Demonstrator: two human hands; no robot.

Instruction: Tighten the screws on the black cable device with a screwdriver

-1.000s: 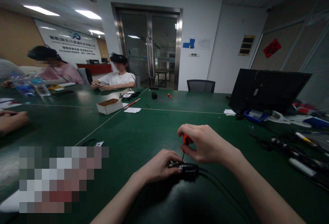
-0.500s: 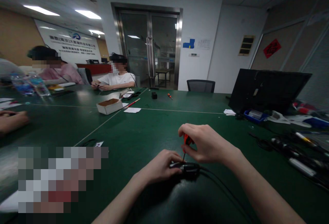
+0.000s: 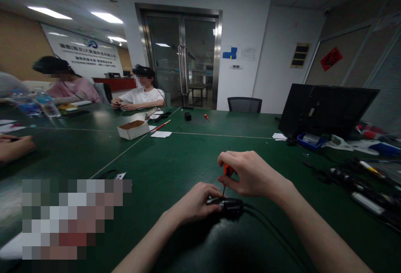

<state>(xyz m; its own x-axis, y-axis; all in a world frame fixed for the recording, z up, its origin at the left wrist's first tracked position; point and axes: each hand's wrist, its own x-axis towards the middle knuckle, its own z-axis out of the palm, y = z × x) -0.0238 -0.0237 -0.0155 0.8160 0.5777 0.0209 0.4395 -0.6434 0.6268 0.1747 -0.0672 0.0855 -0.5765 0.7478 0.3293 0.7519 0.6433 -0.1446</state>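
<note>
My left hand [image 3: 200, 200] is closed around the left end of a small black device [image 3: 232, 207] with a cable [image 3: 269, 223] running off its right side. The kind of device cannot be made out. Above it, my right hand [image 3: 246, 172] grips the red and black handle of a screwdriver [image 3: 228, 170], held nearly upright. The thin shaft points down to the top of the device beside my left fingertips. Whether the tip sits in a screw is too small to see.
On the green table [image 3: 188, 156] stand an open white box [image 3: 134, 130], a small black block [image 3: 187, 116] and another screwdriver [image 3: 206, 117]. A black monitor [image 3: 326, 110] and cables [image 3: 347, 181] lie to the right. Co-workers sit at the left; one person's hand [image 3: 15, 147] rests at the left edge.
The fingers of my right hand have shifted slightly around the screwdriver handle. My left hand and the black device stay in place.
</note>
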